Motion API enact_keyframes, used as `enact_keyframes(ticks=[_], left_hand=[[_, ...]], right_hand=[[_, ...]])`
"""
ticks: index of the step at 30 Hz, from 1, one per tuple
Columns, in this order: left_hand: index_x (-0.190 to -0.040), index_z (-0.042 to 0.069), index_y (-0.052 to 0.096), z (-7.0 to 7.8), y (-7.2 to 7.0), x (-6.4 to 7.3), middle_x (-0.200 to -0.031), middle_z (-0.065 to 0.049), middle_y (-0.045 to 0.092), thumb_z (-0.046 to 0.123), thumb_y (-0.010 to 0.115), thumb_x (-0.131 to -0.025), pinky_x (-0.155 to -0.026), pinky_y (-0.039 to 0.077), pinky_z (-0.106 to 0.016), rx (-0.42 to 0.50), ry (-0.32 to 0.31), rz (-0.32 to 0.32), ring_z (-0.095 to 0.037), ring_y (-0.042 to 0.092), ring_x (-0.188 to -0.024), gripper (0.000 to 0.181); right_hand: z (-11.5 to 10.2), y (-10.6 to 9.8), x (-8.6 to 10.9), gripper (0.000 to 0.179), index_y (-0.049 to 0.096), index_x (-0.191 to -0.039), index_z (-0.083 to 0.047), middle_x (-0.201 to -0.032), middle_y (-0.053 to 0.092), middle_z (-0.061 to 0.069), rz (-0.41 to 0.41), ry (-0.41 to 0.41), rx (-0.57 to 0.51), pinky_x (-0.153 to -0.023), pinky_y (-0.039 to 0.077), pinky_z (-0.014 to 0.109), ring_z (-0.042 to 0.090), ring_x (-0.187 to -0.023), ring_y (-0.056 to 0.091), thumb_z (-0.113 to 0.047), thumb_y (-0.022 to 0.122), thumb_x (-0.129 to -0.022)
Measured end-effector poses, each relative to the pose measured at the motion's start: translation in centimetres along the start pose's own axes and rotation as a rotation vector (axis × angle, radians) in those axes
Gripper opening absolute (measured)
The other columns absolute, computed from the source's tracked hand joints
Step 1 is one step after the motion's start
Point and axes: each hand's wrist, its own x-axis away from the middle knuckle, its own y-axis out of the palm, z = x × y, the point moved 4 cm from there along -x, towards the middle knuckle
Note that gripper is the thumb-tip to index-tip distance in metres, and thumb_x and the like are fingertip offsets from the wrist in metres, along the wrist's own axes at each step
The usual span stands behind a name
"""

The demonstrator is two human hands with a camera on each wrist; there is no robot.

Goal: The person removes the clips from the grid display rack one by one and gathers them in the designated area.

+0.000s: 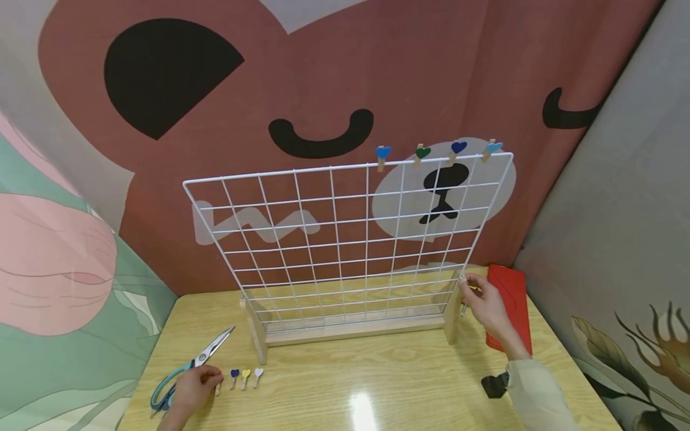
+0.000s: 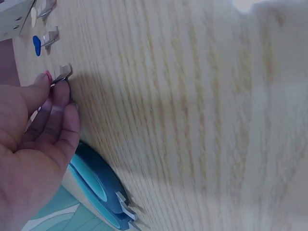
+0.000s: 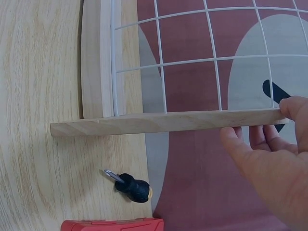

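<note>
My left hand (image 1: pixel 193 392) is low on the left of the table, thumb and fingertips pinching a small wooden clothespin (image 2: pixel 63 72) with a pinkish-red heart, partly hidden by the fingers. Beside it lie clothespins with a dark blue heart (image 1: pixel 234 373), a yellow heart (image 1: pixel 246 373) and a white heart (image 1: pixel 259 372). My right hand (image 1: pixel 487 305) grips the top end of the wooden side post (image 3: pixel 168 124) of a white wire grid rack (image 1: pixel 349 226). Several heart clothespins, among them a green one (image 1: pixel 423 153), sit along the right half of the rack's top wire.
Teal-handled scissors (image 1: pixel 207 354) lie by my left hand, blades pointing to the rack. A red case (image 1: pixel 507 305) rests at the table's right side, behind my right hand. A short black screwdriver (image 3: pixel 135 188) lies beside the side post. A printed curtain (image 1: pixel 242 131) hangs behind the rack.
</note>
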Motion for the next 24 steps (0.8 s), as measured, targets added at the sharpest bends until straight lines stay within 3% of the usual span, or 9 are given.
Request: enact_keyframes(ticks=[7,16,19,24], left_hand=[[-0.082,-0.002,0.069,0.12,0.30,-0.52,-0.075,-0.002,0.067,0.002,0.073,-0.081,-0.060,0.046,-0.028,-0.012,0.044,0.040,-0.014,0.058,-0.067,0.006],[-0.081,0.001,0.069,0.19,0.19,-0.68,-0.075,-0.003,0.068,0.002,0.074,-0.080,-0.061,0.046,-0.028,-0.007,0.070,0.056,-0.013,0.058,-0.068,0.004],[-0.082,0.000,0.070,0.20,0.20,-0.70,-0.076,-0.004,0.068,0.002,0.073,-0.081,-0.061,0.046,-0.028,-0.001,0.060,0.045,-0.013,0.058,-0.068,0.004],[-0.087,0.000,0.070,0.19,0.23,-0.80,-0.079,-0.005,0.068,0.002,0.072,-0.083,-0.062,0.047,-0.028,0.015,0.023,0.030,-0.016,0.060,-0.071,0.005]], right_hand=[[-0.21,0.07,0.04,0.045,0.046,-0.129,0.011,-0.120,0.053,0.026,-0.012,0.000,-0.008,-0.076,0.053,0.023,0.030,-0.105,0.057,-0.025,0.048,-0.102],[0.12,0.14,-0.05,0.043,0.048,-0.127,0.010,-0.119,0.054,0.026,0.003,0.002,-0.020,-0.074,0.050,0.015,0.003,-0.095,0.056,-0.025,0.049,-0.102],[0.15,0.16,0.00,0.044,0.047,-0.128,0.010,-0.119,0.054,0.026,0.003,0.005,-0.018,-0.074,0.050,0.015,0.007,-0.098,0.057,-0.025,0.048,-0.102],[0.01,0.12,0.08,0.046,0.045,-0.130,0.011,-0.120,0.053,0.027,-0.012,0.008,-0.013,-0.075,0.051,0.017,0.028,-0.107,0.057,-0.026,0.047,-0.102]])
